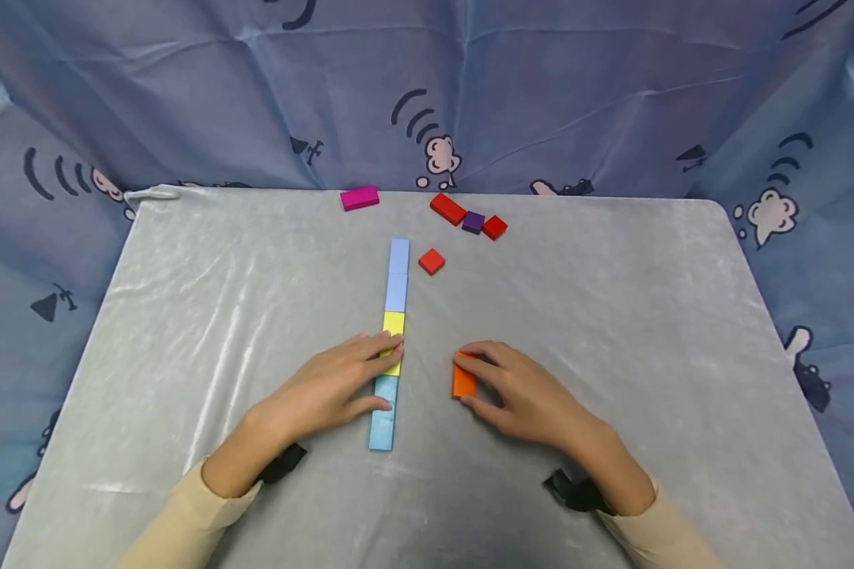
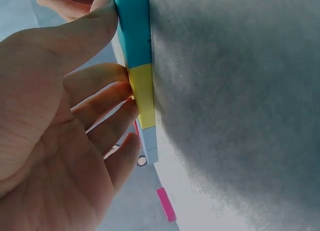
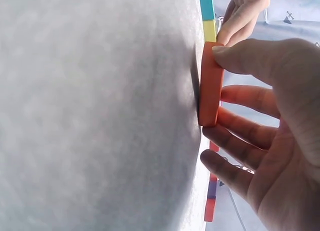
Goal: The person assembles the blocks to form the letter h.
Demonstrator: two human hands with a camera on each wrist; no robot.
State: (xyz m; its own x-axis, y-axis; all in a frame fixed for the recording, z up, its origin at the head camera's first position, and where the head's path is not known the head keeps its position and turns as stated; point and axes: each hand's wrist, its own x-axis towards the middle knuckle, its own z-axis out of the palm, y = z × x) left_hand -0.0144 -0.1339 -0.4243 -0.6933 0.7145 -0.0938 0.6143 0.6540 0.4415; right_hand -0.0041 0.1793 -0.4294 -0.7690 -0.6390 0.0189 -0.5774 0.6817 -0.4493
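Note:
A straight row of flat blocks runs away from me in the head view: a teal block (image 1: 381, 431) nearest, a yellow block (image 1: 394, 321) in the middle, pale blue blocks (image 1: 397, 275) farthest. My left hand (image 1: 330, 387) rests on the row, its fingers fairly straight over the yellow part and its thumb on the teal part. To the right of the row, my right hand (image 1: 523, 391) holds an orange block (image 1: 462, 381) by its ends, with the thumb (image 3: 240, 56) at the near end and fingers at the far end. Whether the orange block touches the cloth, I cannot tell.
A magenta block (image 1: 359, 198) lies at the table's back edge. Right of it are a long red block (image 1: 447, 209), a purple block (image 1: 473, 222) and a small red block (image 1: 494, 227). Another red block (image 1: 432, 261) sits beside the row's far end. Grey cloth (image 1: 648, 316) covers the table.

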